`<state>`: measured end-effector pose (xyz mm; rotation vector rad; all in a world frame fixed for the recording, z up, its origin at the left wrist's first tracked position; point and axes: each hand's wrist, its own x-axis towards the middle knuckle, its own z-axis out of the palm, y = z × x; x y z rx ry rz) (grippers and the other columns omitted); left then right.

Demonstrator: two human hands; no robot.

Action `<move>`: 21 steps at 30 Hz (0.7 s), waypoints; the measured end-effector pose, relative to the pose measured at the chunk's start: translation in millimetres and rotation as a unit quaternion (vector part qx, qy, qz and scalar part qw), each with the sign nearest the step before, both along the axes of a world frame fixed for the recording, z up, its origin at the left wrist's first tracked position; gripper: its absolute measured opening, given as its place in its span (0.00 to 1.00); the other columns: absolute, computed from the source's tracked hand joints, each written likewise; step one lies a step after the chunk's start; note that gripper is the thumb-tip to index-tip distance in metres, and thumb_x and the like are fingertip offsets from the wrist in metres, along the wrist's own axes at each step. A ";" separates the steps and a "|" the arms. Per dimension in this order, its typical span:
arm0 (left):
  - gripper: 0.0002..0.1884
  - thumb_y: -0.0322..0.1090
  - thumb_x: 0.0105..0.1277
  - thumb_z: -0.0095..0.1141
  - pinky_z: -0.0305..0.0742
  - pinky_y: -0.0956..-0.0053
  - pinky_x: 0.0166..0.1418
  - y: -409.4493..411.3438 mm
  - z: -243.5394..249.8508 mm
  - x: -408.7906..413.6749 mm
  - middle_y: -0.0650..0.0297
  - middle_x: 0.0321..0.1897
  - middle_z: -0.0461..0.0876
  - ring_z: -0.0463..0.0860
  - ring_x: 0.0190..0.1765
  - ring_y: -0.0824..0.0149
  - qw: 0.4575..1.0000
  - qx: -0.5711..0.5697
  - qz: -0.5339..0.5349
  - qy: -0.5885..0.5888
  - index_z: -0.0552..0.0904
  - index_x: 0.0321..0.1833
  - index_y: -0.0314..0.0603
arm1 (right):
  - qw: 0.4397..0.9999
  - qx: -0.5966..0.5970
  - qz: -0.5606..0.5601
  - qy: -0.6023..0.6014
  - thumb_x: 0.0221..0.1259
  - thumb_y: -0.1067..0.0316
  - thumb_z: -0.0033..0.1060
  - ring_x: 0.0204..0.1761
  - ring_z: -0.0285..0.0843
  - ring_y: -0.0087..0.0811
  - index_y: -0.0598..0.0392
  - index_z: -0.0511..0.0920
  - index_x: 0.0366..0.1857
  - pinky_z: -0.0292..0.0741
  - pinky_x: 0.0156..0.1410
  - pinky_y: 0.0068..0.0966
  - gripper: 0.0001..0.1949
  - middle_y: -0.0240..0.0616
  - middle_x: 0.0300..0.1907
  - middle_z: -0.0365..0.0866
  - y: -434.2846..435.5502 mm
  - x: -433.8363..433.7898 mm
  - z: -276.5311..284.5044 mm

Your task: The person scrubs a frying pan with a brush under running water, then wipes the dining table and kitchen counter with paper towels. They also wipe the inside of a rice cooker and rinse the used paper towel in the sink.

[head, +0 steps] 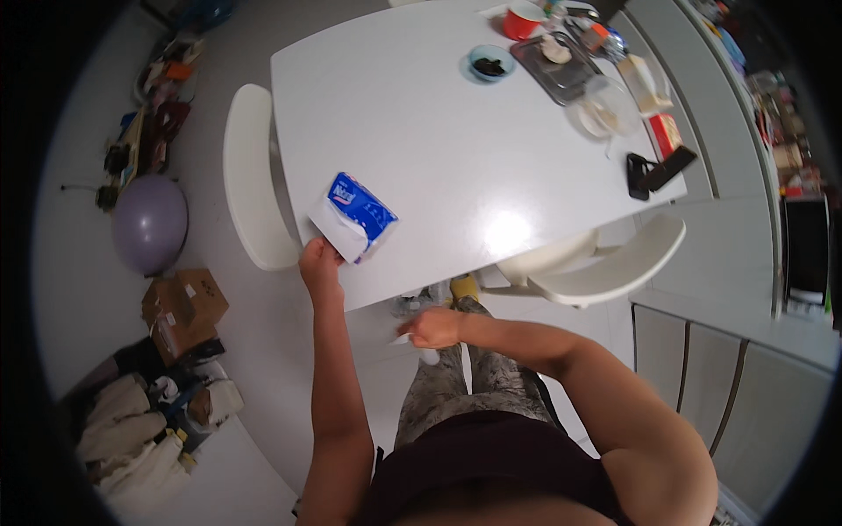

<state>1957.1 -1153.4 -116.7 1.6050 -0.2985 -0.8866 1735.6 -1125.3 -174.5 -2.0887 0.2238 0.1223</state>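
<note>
A blue soft pack of tissues (pixel 362 209) lies near the left front corner of the white table (pixel 421 144), with a white tissue (pixel 339 230) showing along its near side. My left hand (pixel 321 266) is at the table's edge, its fingers closed on the near side of the white tissue. Off the table's front edge, over my legs, my right hand (pixel 433 327) is closed on a crumpled white thing, perhaps a tissue (pixel 429 356); the hand is slightly blurred.
White chairs stand left (pixel 253 177) and right (pixel 605 276) of me. At the far right of the table are a bowl with dark food (pixel 491 63), a metal tray (pixel 559 75), a red cup (pixel 521 21) and a phone on a stand (pixel 668 168). A purple balloon (pixel 150 223) and a cardboard box (pixel 191 306) are at left.
</note>
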 end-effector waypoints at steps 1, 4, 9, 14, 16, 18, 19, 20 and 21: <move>0.05 0.28 0.64 0.51 0.78 0.76 0.36 -3.2 -7.9 2.3 0.61 0.31 0.78 0.79 0.33 0.71 1.000 0.000 -0.006 0.002 0.77 0.33 0.32 | 0.993 0.052 -0.059 0.087 0.59 0.62 0.40 0.36 0.79 0.45 0.62 0.78 0.40 0.74 0.48 0.41 0.17 0.49 0.35 0.81 9.4 -18.1 0.5; 0.05 0.28 0.64 0.53 0.80 0.74 0.35 -12.1 -33.0 9.7 0.59 0.31 0.78 0.80 0.31 0.68 1.000 0.020 0.010 -0.003 0.76 0.34 0.30 | 0.887 0.287 -0.312 0.183 0.61 0.60 0.43 0.32 0.77 0.36 0.60 0.78 0.42 0.74 0.41 0.36 0.17 0.41 0.29 0.79 29.0 -84.6 12.0; 0.06 0.27 0.64 0.51 0.81 0.73 0.36 -16.1 -41.7 14.7 0.57 0.32 0.78 0.80 0.32 0.66 0.999 0.035 -0.003 0.000 0.76 0.36 0.27 | 0.446 0.663 -0.582 -0.155 0.61 0.60 0.42 0.49 0.77 0.38 0.65 0.72 0.51 0.71 0.59 0.33 0.20 0.45 0.47 0.78 72.3 -155.5 47.7; 0.07 0.28 0.65 0.50 0.81 0.73 0.32 -23.4 -39.0 15.9 0.57 0.30 0.78 0.80 0.30 0.66 0.997 0.062 -0.024 -0.040 0.76 0.38 0.27 | 0.786 0.075 -0.612 -0.053 0.63 0.61 0.40 0.59 0.70 0.46 0.66 0.67 0.57 0.65 0.65 0.32 0.23 0.54 0.54 0.72 25.6 -85.0 85.0; 0.08 0.29 0.65 0.49 0.81 0.73 0.32 -21.4 -38.7 14.1 0.56 0.31 0.78 0.80 0.31 0.65 0.998 0.053 -0.020 -0.031 0.75 0.38 0.27 | 0.781 -0.166 -0.590 -0.118 0.61 0.66 0.43 0.64 0.62 0.47 0.62 0.64 0.61 0.60 0.68 0.34 0.24 0.54 0.61 0.65 5.1 -55.6 62.9; 0.10 0.32 0.67 0.48 0.81 0.72 0.36 -16.3 -34.8 12.1 0.55 0.37 0.77 0.80 0.37 0.65 0.995 0.072 -0.032 -0.061 0.74 0.43 0.29 | 0.785 -0.311 -0.532 -0.069 0.59 0.69 0.45 0.67 0.58 0.46 0.58 0.61 0.64 0.56 0.71 0.36 0.26 0.51 0.65 0.60 -3.1 -48.0 30.7; 0.11 0.33 0.67 0.48 0.81 0.71 0.37 -10.7 -26.6 6.0 0.56 0.38 0.77 0.80 0.40 0.64 0.993 0.062 -0.029 -0.092 0.73 0.45 0.30 | 0.796 -0.321 -0.511 -0.053 0.57 0.69 0.46 0.68 0.56 0.46 0.57 0.61 0.65 0.55 0.72 0.37 0.27 0.51 0.66 0.58 -4.6 -45.9 19.9; 0.11 0.33 0.67 0.48 0.80 0.71 0.39 0.3 -18.6 -1.6 0.56 0.40 0.77 0.80 0.42 0.64 0.991 0.050 -0.027 -0.123 0.72 0.46 0.31 | 0.805 -0.332 -0.490 -0.037 0.56 0.70 0.47 0.69 0.55 0.46 0.57 0.60 0.65 0.54 0.72 0.37 0.29 0.50 0.67 0.57 -4.0 -43.5 9.5; 0.12 0.33 0.68 0.48 0.80 0.70 0.41 10.2 -8.2 -9.4 0.56 0.42 0.76 0.79 0.44 0.64 0.987 0.039 -0.028 -0.156 0.72 0.48 0.32 | 0.861 -0.272 -0.422 -0.086 0.55 0.70 0.48 0.68 0.56 0.46 0.57 0.60 0.65 0.55 0.72 0.36 0.29 0.49 0.67 0.57 5.2 -35.0 -5.2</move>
